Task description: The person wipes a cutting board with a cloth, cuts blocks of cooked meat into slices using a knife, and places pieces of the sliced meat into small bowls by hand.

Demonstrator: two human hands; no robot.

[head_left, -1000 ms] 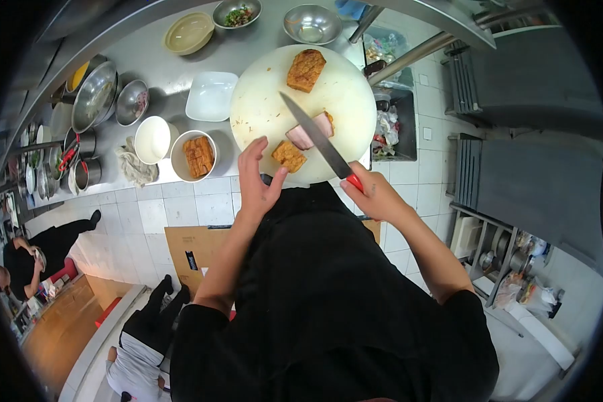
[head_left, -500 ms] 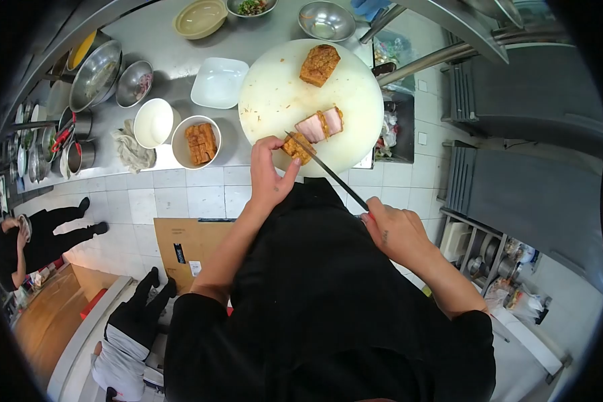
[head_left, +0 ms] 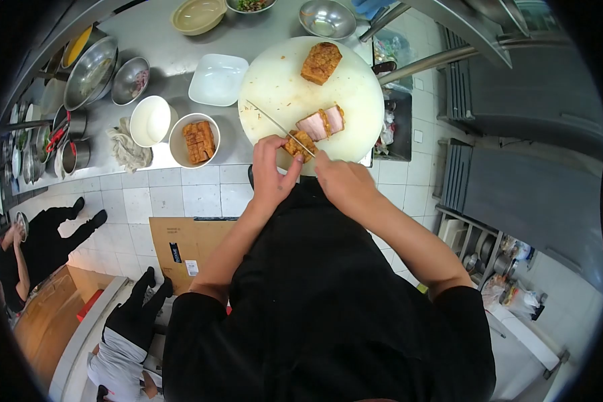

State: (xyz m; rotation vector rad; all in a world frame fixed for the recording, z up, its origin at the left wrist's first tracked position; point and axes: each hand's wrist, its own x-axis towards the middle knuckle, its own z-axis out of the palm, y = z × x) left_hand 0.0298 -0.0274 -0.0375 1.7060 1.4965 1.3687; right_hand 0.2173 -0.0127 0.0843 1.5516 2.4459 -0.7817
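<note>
My right hand (head_left: 344, 182) is wrapped round the handle of a long knife (head_left: 266, 116). Its blade lies across a browned piece of roast pork (head_left: 301, 143) at the near edge of the round white cutting board (head_left: 268, 74). Fingers and thumb of my left hand (head_left: 275, 171) grip that piece from the left side. Just beyond it rest cut pork slices (head_left: 320, 123) with pale meat showing. A larger uncut block of crispy pork (head_left: 321, 63) sits at the far side of the board.
Left of the board stand a white bowl of pork pieces (head_left: 198, 142), another white bowl (head_left: 152, 121), a square white dish (head_left: 217, 80) and a crumpled cloth (head_left: 130, 145). Metal bowls (head_left: 327, 19) line the counter. Two other people (head_left: 124, 342) are at the lower left.
My right hand has pushed forward and left, sliding the knife so its tip reaches farther across the board. My left hand stays on the pork piece.
</note>
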